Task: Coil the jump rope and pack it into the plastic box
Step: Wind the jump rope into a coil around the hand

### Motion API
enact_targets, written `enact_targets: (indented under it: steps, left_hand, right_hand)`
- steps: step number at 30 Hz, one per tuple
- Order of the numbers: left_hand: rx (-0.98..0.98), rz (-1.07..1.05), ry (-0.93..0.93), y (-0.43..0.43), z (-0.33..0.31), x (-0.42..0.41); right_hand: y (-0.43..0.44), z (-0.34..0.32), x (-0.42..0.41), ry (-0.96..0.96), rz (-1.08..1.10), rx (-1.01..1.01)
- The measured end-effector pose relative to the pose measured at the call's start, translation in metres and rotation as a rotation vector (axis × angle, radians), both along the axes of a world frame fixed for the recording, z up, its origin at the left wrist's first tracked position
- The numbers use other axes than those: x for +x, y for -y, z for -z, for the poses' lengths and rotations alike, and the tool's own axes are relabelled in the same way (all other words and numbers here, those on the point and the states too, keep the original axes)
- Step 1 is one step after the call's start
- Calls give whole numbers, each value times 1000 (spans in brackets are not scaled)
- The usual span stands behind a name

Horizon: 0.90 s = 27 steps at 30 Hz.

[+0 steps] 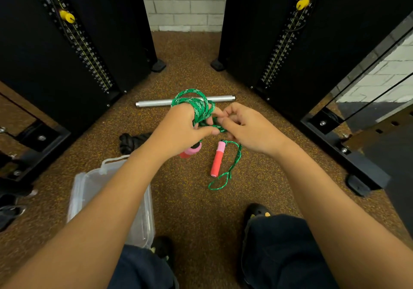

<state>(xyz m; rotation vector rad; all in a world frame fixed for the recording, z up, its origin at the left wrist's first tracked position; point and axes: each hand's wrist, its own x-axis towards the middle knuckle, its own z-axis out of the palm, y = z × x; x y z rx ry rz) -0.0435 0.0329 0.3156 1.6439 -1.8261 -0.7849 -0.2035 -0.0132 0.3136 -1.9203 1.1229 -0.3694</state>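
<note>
The green jump rope (196, 101) is wound in several loops around my left hand (181, 123), which grips the coil. One pink-and-red handle (190, 151) hangs just under that hand. My right hand (243, 124) pinches the rope strand beside the coil. From there the loose end runs down to the floor in a small loop (220, 182), tied to the second pink-and-red handle (218, 158) lying on the floor. The clear plastic box (143, 221) stands open on the floor under my left forearm, partly hidden by it.
Two black weight-stack towers (73, 43) (297, 38) flank the brown speckled floor. A metal bar (154, 103) lies beyond my hands. A black cloth bundle (129, 142) sits left of centre. My knees and black shoes (257, 212) are at the bottom.
</note>
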Motion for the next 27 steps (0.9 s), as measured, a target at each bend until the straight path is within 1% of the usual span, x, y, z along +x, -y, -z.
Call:
enact_targets:
  steps: [2, 6, 8, 10, 12, 15, 17, 18, 19, 22, 23, 24, 25, 26, 27]
  left_hand:
    - [-23, -11, 40, 0, 0, -1]
    - [-143, -75, -63, -2, -5, 0]
    - [-172, -111, -89, -3, -4, 1]
    - [-163, -99, -90, -3, -4, 0]
    - [-135, -56, -49, -3, -5, -2]
    - [-74, 16, 107, -2, -2, -1]
    - [-114, 40, 168, -2, -3, -1]
    - [-139, 11, 138, -2, -5, -2]
    - [-148, -68, 53, -2, -7, -1]
    - [-95, -480, -414, 2, -13, 6]
    - [-78, -598, -538, 5, -14, 10]
    - [-55, -675, -603, 7, -12, 13]
    - [-21, -703, -613, 8, -11, 16]
    - [11, -679, -558, 8, -11, 16]
    - [22, -624, -452, 7, -9, 15]
  right_hand:
    - [-1, 0, 1, 35, -10, 73]
    - [0, 1, 0, 197, 40, 232]
    - [2, 0, -1, 249, 59, 257]
    - [3, 0, -2, 272, 50, 247]
    - [3, 1, -1, 273, 34, 237]
    - [1, 4, -1, 242, 34, 219]
    - [0, 4, -1, 202, 42, 186]
    - [1, 3, -2, 173, 50, 166]
    - [1, 2, -3, 128, 57, 145]
    - [3, 4, -7, -10, 54, 147]
    - [2, 5, -8, -28, 47, 162]
    - [2, 7, -7, -39, 41, 168]
    - [1, 7, -6, -48, 37, 165]
    - [0, 8, -4, -56, 38, 157]
    - [0, 8, -3, -56, 45, 149]
